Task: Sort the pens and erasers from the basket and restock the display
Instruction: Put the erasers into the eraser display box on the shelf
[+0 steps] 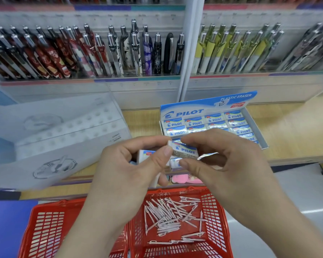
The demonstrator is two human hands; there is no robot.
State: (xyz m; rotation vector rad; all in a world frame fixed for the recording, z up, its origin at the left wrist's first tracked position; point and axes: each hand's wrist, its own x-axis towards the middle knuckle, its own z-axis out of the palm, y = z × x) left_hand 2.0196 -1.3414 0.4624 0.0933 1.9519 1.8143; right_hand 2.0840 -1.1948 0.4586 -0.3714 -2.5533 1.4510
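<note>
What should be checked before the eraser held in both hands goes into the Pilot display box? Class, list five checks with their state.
1. Grip on eraser: ok, pinched between left hand and right hand.
2. Label faces the camera: ok, PILOT reads clearly.
3. Free slot in display box: cannot tell, the hands hide its front rows.
4. Spare erasers in left hand secure: cannot tell.
5. Basket emptied: not ok, pink pens lie inside.

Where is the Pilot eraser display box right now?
Head view, right of centre: the Pilot eraser display box sits on the wooden shelf, just beyond the left hand and right hand, right of the clear pen stand.
</note>
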